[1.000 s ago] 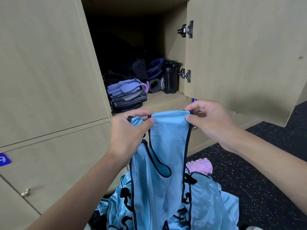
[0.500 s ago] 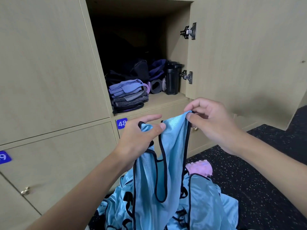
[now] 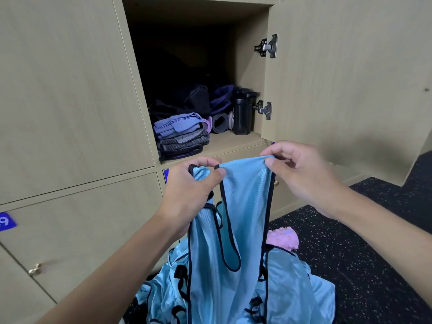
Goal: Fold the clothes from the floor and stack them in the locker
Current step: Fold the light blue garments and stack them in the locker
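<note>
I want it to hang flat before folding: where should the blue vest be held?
Hold the blue vest by the top edges of its two shoulder straps, one per hand, from above. The right hand pinches the wide strap's outer corner. The left hand grips the other strap bunched, so spreading that one would probably let it hang flat.

Folded clothes (image 3: 180,134) lie on the locker shelf (image 3: 233,142), left of a black bottle (image 3: 243,113); below it, blue clothes (image 3: 287,277) lie on the floor (image 3: 362,242).

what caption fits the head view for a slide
Left hand and right hand hold up a blue sports bib before the open locker.
</note>
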### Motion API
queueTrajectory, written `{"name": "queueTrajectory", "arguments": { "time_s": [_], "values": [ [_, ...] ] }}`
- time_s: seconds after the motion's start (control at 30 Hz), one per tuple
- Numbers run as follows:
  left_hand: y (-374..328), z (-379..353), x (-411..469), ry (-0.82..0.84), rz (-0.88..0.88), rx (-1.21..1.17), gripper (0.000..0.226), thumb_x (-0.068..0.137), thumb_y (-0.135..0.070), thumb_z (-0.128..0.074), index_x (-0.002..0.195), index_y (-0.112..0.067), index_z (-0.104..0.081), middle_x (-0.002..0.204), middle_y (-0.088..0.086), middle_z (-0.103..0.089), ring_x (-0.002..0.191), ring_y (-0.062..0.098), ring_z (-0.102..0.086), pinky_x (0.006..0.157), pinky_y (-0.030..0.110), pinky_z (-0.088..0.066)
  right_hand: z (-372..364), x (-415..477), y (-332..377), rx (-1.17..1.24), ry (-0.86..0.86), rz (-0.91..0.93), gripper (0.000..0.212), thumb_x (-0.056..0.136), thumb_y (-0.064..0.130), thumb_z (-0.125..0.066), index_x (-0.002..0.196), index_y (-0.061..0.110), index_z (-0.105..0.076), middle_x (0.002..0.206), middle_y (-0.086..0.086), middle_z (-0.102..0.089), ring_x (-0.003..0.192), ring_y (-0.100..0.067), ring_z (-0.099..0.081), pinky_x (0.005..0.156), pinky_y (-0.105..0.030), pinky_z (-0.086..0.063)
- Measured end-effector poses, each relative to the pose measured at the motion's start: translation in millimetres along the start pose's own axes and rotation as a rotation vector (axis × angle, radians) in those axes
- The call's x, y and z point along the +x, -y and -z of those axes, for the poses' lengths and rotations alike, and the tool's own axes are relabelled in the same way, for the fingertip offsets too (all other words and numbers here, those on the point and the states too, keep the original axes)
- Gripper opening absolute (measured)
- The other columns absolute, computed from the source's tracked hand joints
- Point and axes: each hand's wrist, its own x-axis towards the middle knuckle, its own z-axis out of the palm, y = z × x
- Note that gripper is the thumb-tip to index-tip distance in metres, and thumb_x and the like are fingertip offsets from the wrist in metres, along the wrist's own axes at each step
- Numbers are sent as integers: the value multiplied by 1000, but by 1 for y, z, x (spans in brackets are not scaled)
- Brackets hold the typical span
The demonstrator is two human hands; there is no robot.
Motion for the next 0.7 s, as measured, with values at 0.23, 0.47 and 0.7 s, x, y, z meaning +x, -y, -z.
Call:
{"name": "queueTrajectory", "arguments": {
  "time_s": [0.23, 0.47, 0.7],
  "values": [
    [-1, 5, 5, -89, -30, -15, 13, 87, -14, -76, 84, -18, -64, 74, -3, -54, 51, 13, -41, 49, 22, -39, -2, 0, -1, -12, 9, -71, 17, 89, 4, -67, 83, 20, -66, 79, 2, -66, 68, -11, -59, 71, -27, -52],
    [-1, 4, 5, -69, -141, 48, 17, 90, -4, -69, 84, -21, -71, 78, -8, -64, 62, 8, -50, 58, 17, -43, -9, -9, 17, 161, 211, -168, 15, 90, 3, -65, 87, 15, -58, 63, 4, -56, 55, -6, -49, 54, -14, -42],
    [-3, 3, 2, -27, -150, 122, 14, 90, -6, -69, 86, -19, -72, 80, -13, -70, 66, 3, -57, 64, 16, -47, -16, -12, 24, 312, 334, -238, 19, 93, -7, -55, 100, 10, -60, 73, -13, -47, 61, -19, -51, 55, -26, -52]
  ]
}}
